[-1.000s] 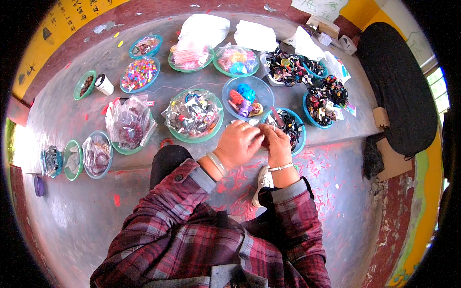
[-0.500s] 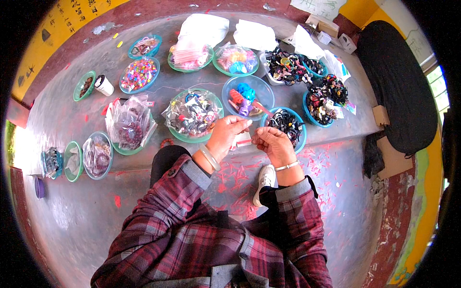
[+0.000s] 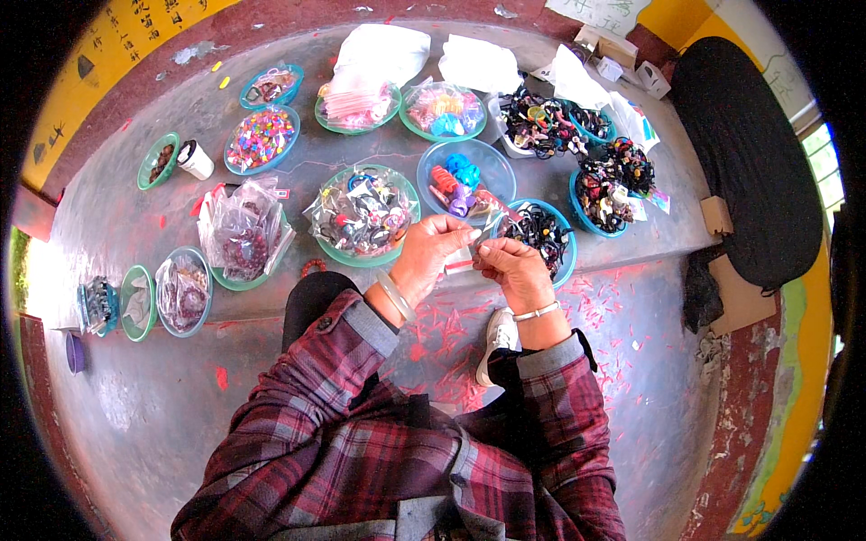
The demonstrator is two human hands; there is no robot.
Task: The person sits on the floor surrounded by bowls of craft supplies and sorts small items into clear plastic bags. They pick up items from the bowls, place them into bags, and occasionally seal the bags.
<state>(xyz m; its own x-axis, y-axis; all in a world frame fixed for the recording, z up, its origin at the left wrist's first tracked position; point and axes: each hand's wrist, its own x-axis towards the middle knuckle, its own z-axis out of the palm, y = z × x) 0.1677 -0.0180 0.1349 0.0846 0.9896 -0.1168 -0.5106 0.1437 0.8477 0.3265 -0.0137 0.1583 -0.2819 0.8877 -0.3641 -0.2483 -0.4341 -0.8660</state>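
My left hand (image 3: 426, 254) and my right hand (image 3: 516, 269) are close together over the near edge of the raised ledge, thumbs and fingers pinched. A small clear plastic bag with a red strip (image 3: 502, 209) rises from between their fingertips; anything smaller there cannot be made out. Below the hands shows a white piece with a red stripe (image 3: 460, 265). Just beyond stands a clear blue bowl (image 3: 507, 173) of red, blue and purple bundles. Beside my right hand is a blue bowl (image 3: 570, 261) of black hair ties. A green bowl (image 3: 413, 191) of bagged trinkets sits by my left hand.
Further bowls line the ledge: colourful beads (image 3: 261, 138), pink packets (image 3: 355, 97), dark bagged beads (image 3: 244, 239). White plastic bags (image 3: 383, 52) lie behind. Black hair ties (image 3: 541, 126) heap at right, near a long black cover (image 3: 749, 162). Red scraps (image 3: 451, 347) litter the floor around my shoe.
Both hands stay nearly in place. My left thumb and fingertips have shifted slightly right, closer to my right fingertips, and the clear bag shows more plainly between them.
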